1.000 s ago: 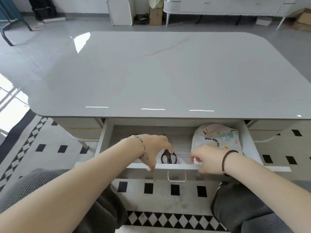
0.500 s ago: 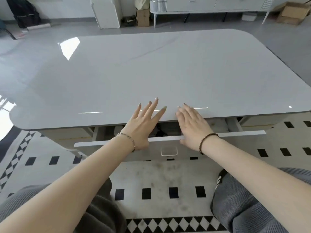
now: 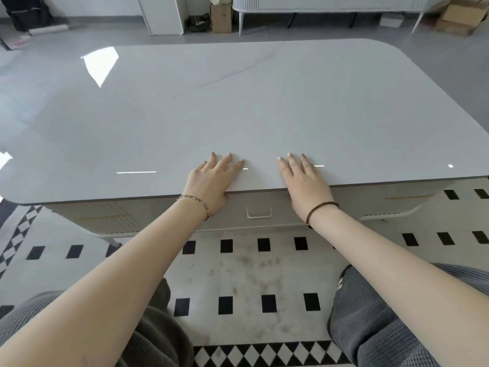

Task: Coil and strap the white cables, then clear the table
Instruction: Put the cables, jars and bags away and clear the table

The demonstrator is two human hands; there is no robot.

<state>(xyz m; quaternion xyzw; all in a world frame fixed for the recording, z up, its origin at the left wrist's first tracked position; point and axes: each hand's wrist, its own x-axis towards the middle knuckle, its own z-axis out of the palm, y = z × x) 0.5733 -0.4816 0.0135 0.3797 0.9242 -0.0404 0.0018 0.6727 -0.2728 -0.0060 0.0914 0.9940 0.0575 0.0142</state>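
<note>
The glossy white table (image 3: 264,107) fills the view, and no white cables show anywhere. Its front drawer (image 3: 275,215) is pushed flush under the tabletop, with a small loop handle (image 3: 259,212) at its middle. My left hand (image 3: 211,182) lies with straight fingers over the table's near edge, left of the handle, its heel against the drawer front. My right hand (image 3: 307,184) lies the same way right of the handle. Neither hand holds anything. The drawer's contents are hidden.
A black-and-white tiled rug (image 3: 246,271) covers the floor under my knees. Beyond the table stand a white sideboard on legs (image 3: 330,6), a white cabinet (image 3: 164,14) and cardboard boxes (image 3: 460,17).
The drawer, open a second ago with scissors and a printed pouch inside, has been pushed fully in. Both hands moved from its front rim onto the table edge.
</note>
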